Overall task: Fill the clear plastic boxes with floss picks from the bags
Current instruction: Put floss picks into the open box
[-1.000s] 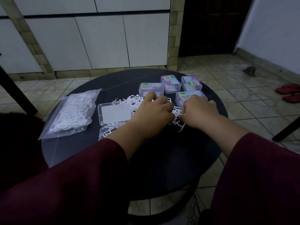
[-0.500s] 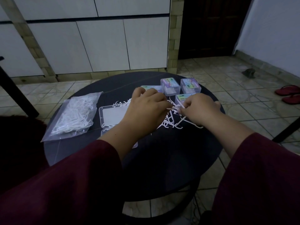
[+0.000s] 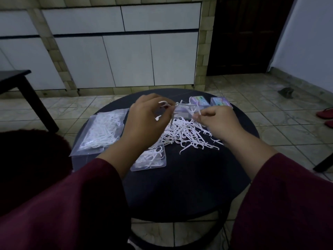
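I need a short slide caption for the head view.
Both hands, left and right, pinch floss picks above a loose pile.

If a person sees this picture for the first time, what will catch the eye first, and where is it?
First, the white pile of floss picks in the middle of the round dark table. Just above it, the left hand and the right hand each pinch picks lifted from the pile. Left of the pile lies a clear bag full of picks.
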